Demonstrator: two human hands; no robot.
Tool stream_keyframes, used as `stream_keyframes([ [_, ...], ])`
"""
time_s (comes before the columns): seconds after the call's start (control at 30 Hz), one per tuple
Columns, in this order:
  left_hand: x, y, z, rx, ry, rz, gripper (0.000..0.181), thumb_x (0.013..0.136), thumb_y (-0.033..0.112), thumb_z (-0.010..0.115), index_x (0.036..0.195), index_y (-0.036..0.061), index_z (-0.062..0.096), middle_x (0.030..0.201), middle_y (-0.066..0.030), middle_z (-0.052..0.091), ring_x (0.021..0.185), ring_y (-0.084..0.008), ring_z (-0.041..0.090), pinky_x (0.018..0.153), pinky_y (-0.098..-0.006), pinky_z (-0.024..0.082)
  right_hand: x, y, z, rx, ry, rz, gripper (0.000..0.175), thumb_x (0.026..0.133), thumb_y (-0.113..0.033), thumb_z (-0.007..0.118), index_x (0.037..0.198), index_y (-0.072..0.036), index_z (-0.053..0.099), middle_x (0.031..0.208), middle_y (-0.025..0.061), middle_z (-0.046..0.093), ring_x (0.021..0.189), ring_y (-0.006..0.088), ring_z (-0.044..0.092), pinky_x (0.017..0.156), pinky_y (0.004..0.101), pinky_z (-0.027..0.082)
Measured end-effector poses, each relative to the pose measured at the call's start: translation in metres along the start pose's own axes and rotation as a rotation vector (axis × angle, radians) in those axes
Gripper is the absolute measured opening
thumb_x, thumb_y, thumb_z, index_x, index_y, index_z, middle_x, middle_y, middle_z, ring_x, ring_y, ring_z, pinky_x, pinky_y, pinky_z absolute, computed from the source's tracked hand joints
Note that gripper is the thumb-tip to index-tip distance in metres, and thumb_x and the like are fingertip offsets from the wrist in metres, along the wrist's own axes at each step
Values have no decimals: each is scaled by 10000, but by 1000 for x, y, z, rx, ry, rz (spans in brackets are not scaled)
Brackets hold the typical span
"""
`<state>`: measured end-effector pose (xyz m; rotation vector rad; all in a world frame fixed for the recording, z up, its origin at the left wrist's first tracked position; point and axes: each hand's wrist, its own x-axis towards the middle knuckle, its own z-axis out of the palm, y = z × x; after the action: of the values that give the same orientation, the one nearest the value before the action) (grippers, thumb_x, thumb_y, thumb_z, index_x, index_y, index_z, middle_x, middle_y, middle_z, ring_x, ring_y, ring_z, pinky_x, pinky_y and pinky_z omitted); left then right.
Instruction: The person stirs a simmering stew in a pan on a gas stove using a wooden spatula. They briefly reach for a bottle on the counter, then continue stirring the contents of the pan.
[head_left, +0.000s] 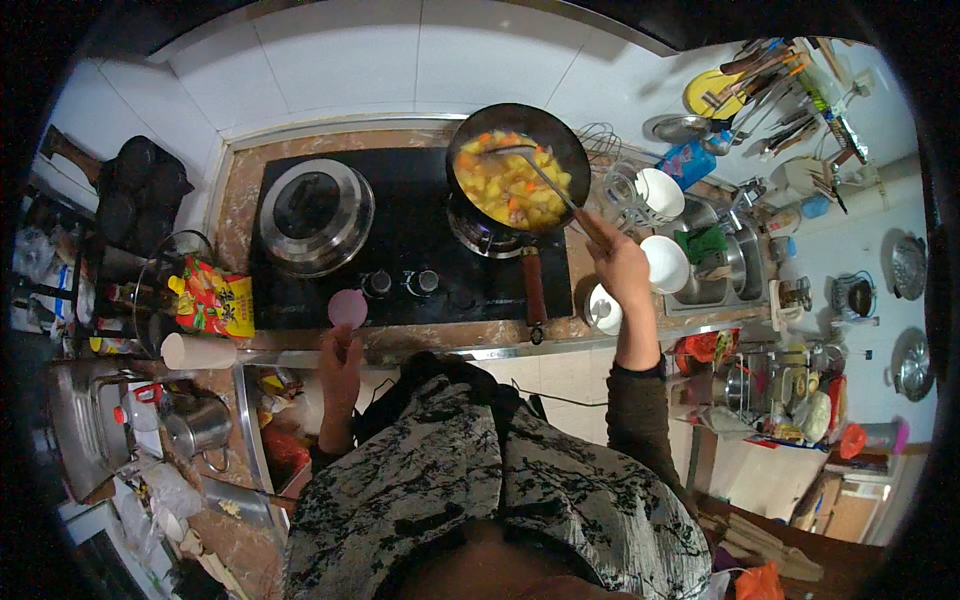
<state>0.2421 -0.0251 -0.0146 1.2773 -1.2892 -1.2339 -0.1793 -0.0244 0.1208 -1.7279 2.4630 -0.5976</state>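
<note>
My right hand (624, 271) grips the wooden handle of a metal cooking turner (551, 184). Its head rests in the food inside a dark wok (577, 150) on the right burner. Yellow chunks, perhaps potato, and orange carrot pieces (499, 187) lie in liquid there. The wok's wooden handle (532, 285) points towards me and neither hand touches it. Low at the left, my left hand (341, 371) holds a small round pink lid or dish (347, 309) by its edge, above the front of the black glass hob (420, 225). What it contains, if anything, I cannot tell.
A lidded steel pan (315, 240) covers the left burner. White bowls (664, 266) and a glass jug (621, 191) stand right of the wok, before the sink (701, 289). At left are a yellow-red seasoning pouch (214, 300) and a pale cylinder (199, 351).
</note>
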Motion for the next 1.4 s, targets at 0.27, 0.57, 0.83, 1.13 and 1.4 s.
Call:
stream_keyframes([
  [0.27, 3, 1, -2, 78, 3, 24, 270, 921, 108, 571, 1182, 47, 541, 931, -13, 528, 805, -90, 481, 718, -228, 403, -7, -6, 14, -234, -122, 12, 463, 815, -194, 645, 1255, -321, 581, 1030, 107, 672, 882, 302, 658, 737, 410, 527],
  [0.57, -2, -9, -12, 11, 18, -48, 280, 916, 101, 580, 1188, 41, 544, 957, -22, 546, 835, -96, 503, 737, -241, 421, -5, 12, 2, 55, -132, 113, 474, 835, -144, 619, 1288, -271, 559, 1137, 102, 648, 991, 302, 637, 797, 362, 511],
  [0.83, -1, -12, -13, 73, 49, 53, 294, 916, 111, 589, 1191, 20, 538, 987, -35, 569, 849, -98, 522, 745, -235, 424, 19, 11, 66, 74, 15, 137, 451, 822, -188, 628, 1267, -184, 555, 977, 195, 664, 908, 387, 630, 783, 457, 506],
  [1.13, 1, -13, -6, 12, 49, 29, 297, 910, 100, 595, 1191, 19, 537, 988, -34, 568, 850, -92, 519, 758, -240, 430, -25, 12, 44, 231, 109, 102, 438, 858, -130, 599, 1292, -158, 544, 1103, 162, 646, 979, 352, 624, 828, 409, 495],
  [1.4, 7, -1, 0, 15, 7, -6, 285, 913, 117, 592, 1177, 17, 553, 962, -33, 568, 824, -84, 514, 743, -237, 429, -50, -4, 59, 205, 15, 277, 500, 882, -156, 555, 1365, -169, 429, 1160, 193, 613, 1018, 409, 594, 845, 461, 481],
])
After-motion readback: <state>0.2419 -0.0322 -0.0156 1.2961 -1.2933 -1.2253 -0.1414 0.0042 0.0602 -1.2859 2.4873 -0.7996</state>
